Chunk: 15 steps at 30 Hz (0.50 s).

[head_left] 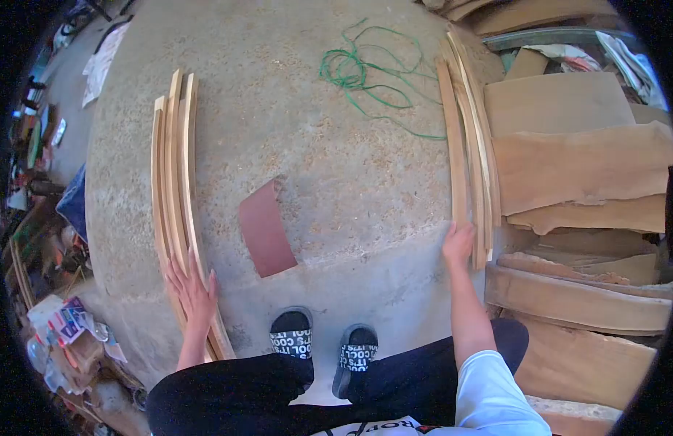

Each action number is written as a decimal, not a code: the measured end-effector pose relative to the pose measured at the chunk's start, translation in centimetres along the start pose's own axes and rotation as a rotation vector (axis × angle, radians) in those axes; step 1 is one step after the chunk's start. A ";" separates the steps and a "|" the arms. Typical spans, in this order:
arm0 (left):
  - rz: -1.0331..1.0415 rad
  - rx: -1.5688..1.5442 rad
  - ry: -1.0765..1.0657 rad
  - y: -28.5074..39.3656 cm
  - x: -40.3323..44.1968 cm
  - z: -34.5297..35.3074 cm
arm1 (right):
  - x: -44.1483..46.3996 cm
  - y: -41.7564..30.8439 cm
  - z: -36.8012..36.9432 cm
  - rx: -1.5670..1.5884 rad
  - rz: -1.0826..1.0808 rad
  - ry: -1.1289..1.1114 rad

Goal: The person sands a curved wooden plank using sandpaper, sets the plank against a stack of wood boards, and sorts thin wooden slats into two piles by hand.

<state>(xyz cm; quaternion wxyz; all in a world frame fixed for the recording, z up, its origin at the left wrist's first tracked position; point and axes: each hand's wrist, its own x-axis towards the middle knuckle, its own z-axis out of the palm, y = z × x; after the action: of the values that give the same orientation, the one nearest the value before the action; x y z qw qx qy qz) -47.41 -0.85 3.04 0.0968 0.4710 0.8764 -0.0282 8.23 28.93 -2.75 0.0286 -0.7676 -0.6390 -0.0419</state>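
My left hand (191, 293) lies with its fingers spread over several long, narrow wooden strips (175, 174) on the concrete floor at the left. At the right, my right hand (458, 242) is closed around the near end of a wooden strip (456, 145). That strip lies alongside several others (484, 174), close together and slightly askew. Between the two groups lies a curled sheet of reddish-brown sandpaper (267, 232), apart from both hands.
A tangled green cord (347, 69) lies at the upper middle, reaching the right-hand strips. Rough-edged wooden slabs (576, 171) are stacked along the right. Assorted clutter (71, 341) lines the left edge. My slippered feet (291, 334) stand on the concrete floor (242, 109).
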 end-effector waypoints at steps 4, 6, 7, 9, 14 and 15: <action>0.009 -0.026 0.018 0.9 0.5 -0.3 | -0.1 -1.9 -1.2 0.100 0.063 -0.164; 0.012 -0.037 0.025 1.5 1.0 -0.9 | -0.1 -3.0 -1.7 0.123 0.069 -0.166; 0.017 -0.045 0.026 1.6 1.0 -1.2 | -0.2 -3.4 -1.8 0.160 0.071 -0.148; 0.024 -0.059 0.039 1.8 1.1 -1.4 | -0.5 -4.3 -2.0 0.199 0.072 -0.130; 0.063 -0.118 0.085 2.1 1.2 -2.5 | -2.4 -8.0 -1.5 0.513 0.170 -0.178; 0.073 -0.133 0.098 2.2 1.3 -2.6 | -2.7 -8.7 -1.3 0.545 0.205 -0.236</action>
<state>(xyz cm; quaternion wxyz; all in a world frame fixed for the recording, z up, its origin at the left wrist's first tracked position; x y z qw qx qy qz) -46.64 1.86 5.43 0.0857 0.4957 0.8623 0.0569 -0.86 27.76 -1.80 0.1631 -0.7916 -0.5447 0.2236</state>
